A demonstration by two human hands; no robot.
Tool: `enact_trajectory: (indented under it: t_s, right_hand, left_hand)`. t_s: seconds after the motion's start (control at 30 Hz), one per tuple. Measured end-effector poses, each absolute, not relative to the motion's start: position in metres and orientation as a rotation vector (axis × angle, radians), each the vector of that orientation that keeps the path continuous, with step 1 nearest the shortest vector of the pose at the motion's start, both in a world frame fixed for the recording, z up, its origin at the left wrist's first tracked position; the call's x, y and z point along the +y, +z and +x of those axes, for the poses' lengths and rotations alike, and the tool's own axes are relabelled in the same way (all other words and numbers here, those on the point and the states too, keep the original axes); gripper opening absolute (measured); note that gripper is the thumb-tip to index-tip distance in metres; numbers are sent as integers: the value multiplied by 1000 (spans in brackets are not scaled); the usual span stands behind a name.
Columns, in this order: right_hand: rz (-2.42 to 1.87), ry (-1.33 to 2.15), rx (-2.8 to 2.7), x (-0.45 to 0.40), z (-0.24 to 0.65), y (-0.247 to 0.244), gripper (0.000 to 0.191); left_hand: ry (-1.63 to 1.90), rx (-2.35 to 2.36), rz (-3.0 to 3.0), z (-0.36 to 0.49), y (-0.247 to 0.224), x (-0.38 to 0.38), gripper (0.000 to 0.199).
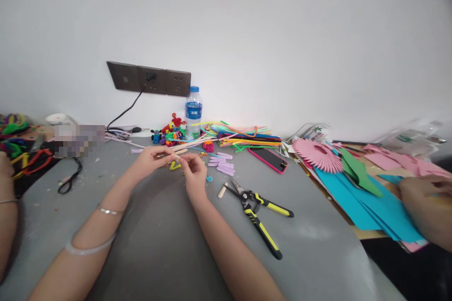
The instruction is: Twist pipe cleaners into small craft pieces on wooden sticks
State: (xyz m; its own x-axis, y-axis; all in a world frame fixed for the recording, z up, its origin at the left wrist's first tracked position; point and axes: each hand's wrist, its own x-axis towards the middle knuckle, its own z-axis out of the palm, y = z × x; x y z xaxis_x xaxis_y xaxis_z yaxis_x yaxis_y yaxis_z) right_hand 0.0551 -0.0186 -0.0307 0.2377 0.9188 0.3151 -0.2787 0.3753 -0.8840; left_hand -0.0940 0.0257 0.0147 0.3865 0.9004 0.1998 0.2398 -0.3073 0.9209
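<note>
My left hand (157,157) and my right hand (193,169) meet above the grey table, each with its fingertips pinched. Between them is a short pale piece (176,157), perhaps pipe cleaner; the fingers mostly cover it. Just right of my right hand lie several short lilac pipe cleaner pieces (222,163). Yellow-and-black handled pruning shears (252,202) rest with their jaws apart, nearer to me. A cream folded pipe cleaner piece (222,191) lies by the blade tips. Under my hands a bent yellow pipe cleaner (174,166) shows.
Toward the wall stand a water bottle (194,113), a colourful pipe cleaner bundle (250,137) and small figures (171,132). A pink-cased phone (269,159) lies right of them. Blue paper (367,202) lies farther right, beside another person's hand (429,207). Another person's arm (7,216) enters at left.
</note>
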Motion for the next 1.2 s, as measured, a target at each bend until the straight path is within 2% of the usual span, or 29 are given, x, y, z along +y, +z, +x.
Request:
enact_trajectory:
  t_s: [0.43, 0.87, 1.2]
  right_hand:
    - [-831, 1049, -933, -15, 55, -33, 30]
    - [-765, 1148, -902, -21, 52, -32, 30]
    - [-802, 1123, -826, -17, 50, -38, 24]
  left_hand:
    - [1104, 1017, 1599, -83, 6, 25, 37]
    - [879, 929, 1679, -98, 11, 29, 27]
    - [945, 963, 1618, -86, 8, 27, 31]
